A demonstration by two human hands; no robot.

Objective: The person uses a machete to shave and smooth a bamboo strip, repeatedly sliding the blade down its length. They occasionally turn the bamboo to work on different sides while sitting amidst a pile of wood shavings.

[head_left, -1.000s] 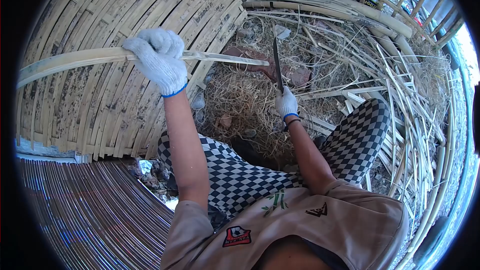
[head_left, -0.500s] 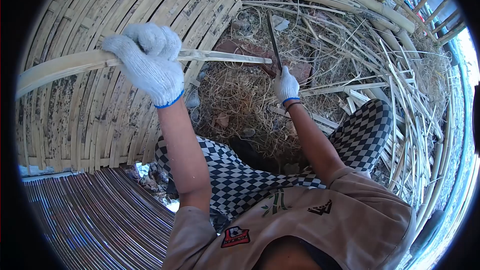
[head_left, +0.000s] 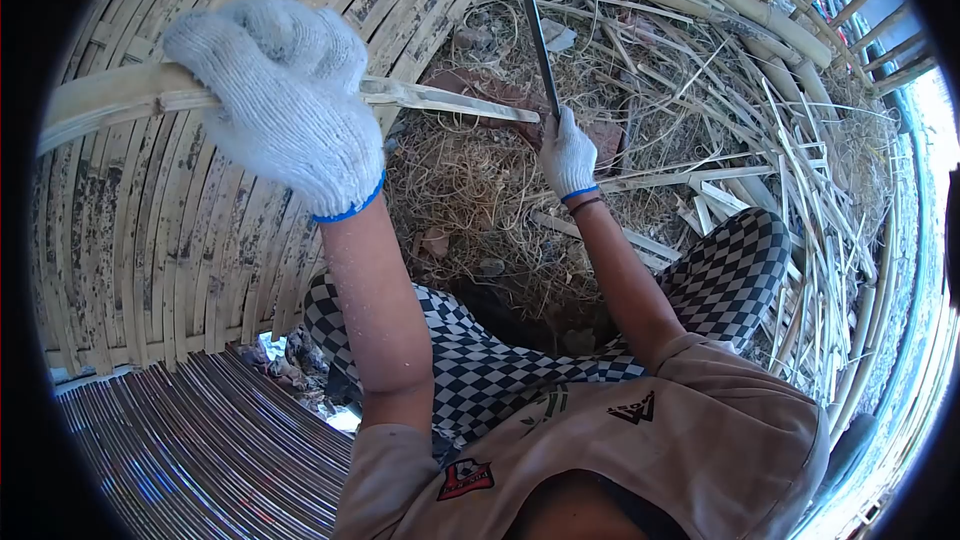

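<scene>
Bamboo mat (head_left: 150,240) fills the nine o'clock side, its woven slats curving up toward eleven. In front of it we see the left hand (head_left: 275,105), in a white knit glove, clenched around a long bamboo strip (head_left: 440,100) that runs from nine o'clock toward the middle. At the strip's tip, near twelve o'clock, we find the gloved right hand (head_left: 567,152) wrapped tight on a knife (head_left: 538,35), its dark blade pointing up and meeting the strip's end. Dry shavings (head_left: 480,200) lie beneath; loose bamboo slivers (head_left: 800,200) pile toward three o'clock.
</scene>
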